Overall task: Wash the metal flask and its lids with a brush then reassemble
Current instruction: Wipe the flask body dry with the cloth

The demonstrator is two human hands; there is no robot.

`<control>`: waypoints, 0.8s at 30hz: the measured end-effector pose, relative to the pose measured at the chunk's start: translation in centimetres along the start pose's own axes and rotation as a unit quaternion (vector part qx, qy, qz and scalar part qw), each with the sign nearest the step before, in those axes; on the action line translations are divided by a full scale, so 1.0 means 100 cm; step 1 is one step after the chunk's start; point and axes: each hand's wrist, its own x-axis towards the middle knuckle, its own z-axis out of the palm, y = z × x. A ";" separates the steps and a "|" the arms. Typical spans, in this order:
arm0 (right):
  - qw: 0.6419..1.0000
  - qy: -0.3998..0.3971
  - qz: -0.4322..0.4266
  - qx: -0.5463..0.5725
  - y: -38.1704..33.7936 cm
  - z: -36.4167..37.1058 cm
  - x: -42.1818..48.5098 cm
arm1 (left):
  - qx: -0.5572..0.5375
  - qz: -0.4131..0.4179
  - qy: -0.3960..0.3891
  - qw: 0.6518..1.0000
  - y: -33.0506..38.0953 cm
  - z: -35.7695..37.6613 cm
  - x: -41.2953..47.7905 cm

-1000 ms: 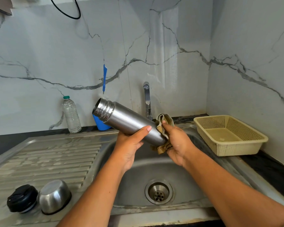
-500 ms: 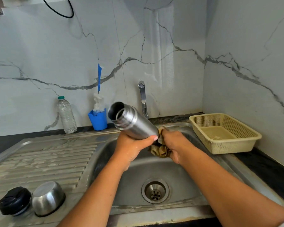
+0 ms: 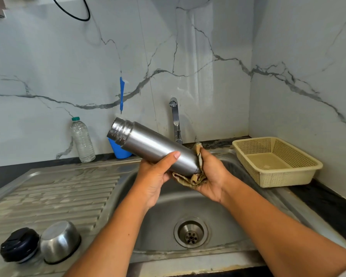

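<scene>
Aslant, the uncapped flask [image 3: 154, 148] hangs over the sink [image 3: 160, 222].

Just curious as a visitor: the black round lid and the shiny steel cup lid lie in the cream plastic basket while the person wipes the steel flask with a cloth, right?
Not quite. The head view shows the black round lid and the shiny steel cup lid on the ribbed steel draining board, not in the cream plastic basket. The rest is right.
</scene>
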 end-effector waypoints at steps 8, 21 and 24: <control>0.967 0.140 0.007 -0.214 0.005 -0.007 0.015 | 0.237 0.071 0.037 0.968 -0.013 -0.004 0.008; 0.995 0.028 -0.037 -0.094 -0.003 -0.011 0.004 | 0.119 -0.002 0.029 0.992 -0.012 -0.006 0.001; 0.999 0.002 -0.005 -0.040 -0.002 -0.012 0.005 | 0.047 -0.010 0.022 0.999 -0.012 -0.001 0.000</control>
